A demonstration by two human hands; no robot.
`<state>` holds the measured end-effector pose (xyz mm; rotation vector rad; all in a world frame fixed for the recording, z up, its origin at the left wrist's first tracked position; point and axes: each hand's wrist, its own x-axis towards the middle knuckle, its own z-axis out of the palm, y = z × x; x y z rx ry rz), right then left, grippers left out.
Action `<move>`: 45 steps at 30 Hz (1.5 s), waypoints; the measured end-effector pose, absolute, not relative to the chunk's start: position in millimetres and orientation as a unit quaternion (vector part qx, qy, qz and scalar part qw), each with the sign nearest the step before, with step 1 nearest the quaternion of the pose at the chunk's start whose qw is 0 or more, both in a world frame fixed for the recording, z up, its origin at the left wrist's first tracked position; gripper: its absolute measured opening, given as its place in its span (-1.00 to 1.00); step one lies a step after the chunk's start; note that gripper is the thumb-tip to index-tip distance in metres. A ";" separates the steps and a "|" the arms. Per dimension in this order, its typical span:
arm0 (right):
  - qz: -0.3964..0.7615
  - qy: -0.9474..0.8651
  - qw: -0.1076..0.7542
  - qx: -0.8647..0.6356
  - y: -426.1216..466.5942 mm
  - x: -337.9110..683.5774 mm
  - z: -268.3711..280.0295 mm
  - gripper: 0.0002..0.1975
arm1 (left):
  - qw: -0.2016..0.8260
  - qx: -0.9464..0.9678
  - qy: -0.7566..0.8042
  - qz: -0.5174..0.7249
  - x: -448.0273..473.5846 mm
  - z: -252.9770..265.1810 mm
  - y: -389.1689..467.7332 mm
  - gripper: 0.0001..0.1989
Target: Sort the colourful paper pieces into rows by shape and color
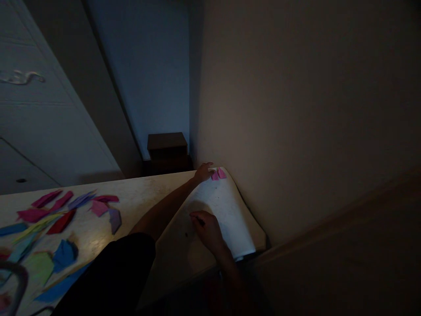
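Observation:
A white sheet [226, 215] lies at the right end of the table, beside the wall. Two small pink pieces [222, 173] that look like cut paper or cloth sit side by side at its far end. My left hand [204, 172] reaches to that far edge, fingers stretched apart, its thumb at the nearer pink piece [215, 176]. Over the sheet's near left side my right hand [208, 230] is closed, fingertips pinched together. Whatever it holds, if anything, is too dark to make out.
Several coloured scraps [62, 217] in pink, red, purple, green and blue are spread over the table's left side [138, 193]. Close along the right runs a wall [296, 109]. Beyond the table stand a small brown box-like cabinet [167, 141] and a white cabinet [42, 123].

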<state>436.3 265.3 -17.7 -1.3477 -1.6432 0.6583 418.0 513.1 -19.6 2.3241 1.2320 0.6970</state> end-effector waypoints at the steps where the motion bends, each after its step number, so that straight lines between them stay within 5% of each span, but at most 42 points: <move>1: 0.265 -0.662 0.445 -0.541 265.3 436.5 -17.8 -0.74 | 0.204 0.846 0.428 0.243 416.0 -18.0 509.2 -0.59; 7: 0.265 -0.667 0.449 -0.532 265.2 437.1 -18.0 -0.74 | 0.168 0.879 0.412 0.169 409.1 -9.4 486.2 -0.77; 26: 0.272 -0.677 0.437 -0.526 264.6 439.3 -21.6 -0.74 | 0.140 0.894 0.396 0.153 332.9 17.0 392.2 -0.58; 45: 0.259 -0.686 0.385 -0.561 259.0 449.3 -24.2 -0.56 | 0.212 0.795 0.480 0.304 162.3 -6.0 202.7 -0.74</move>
